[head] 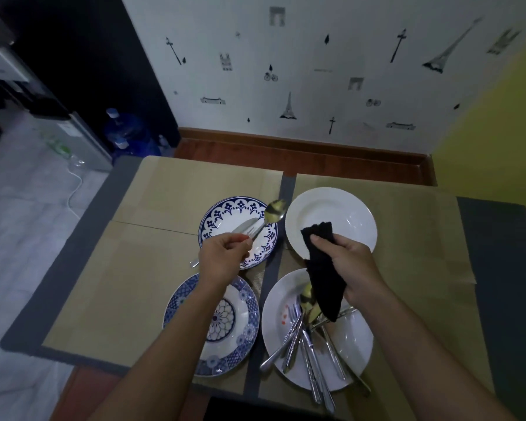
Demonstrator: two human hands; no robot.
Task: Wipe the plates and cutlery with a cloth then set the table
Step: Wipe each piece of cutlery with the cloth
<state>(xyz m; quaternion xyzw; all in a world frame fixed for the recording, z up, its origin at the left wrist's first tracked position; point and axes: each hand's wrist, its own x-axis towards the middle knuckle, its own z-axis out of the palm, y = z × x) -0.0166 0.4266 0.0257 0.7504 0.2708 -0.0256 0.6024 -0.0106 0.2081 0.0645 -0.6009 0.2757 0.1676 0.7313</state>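
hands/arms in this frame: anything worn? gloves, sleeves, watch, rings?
Left hand and right hand are bare: no gloves, no rings on the fingers that show, no watch or band at either wrist. Both forearms are bare to the frame edge; no sleeves in view.

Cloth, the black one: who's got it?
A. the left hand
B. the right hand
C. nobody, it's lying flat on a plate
B: the right hand has its fingers curled round the cloth, holding it up over the white plates, while the left hand holds a spoon.
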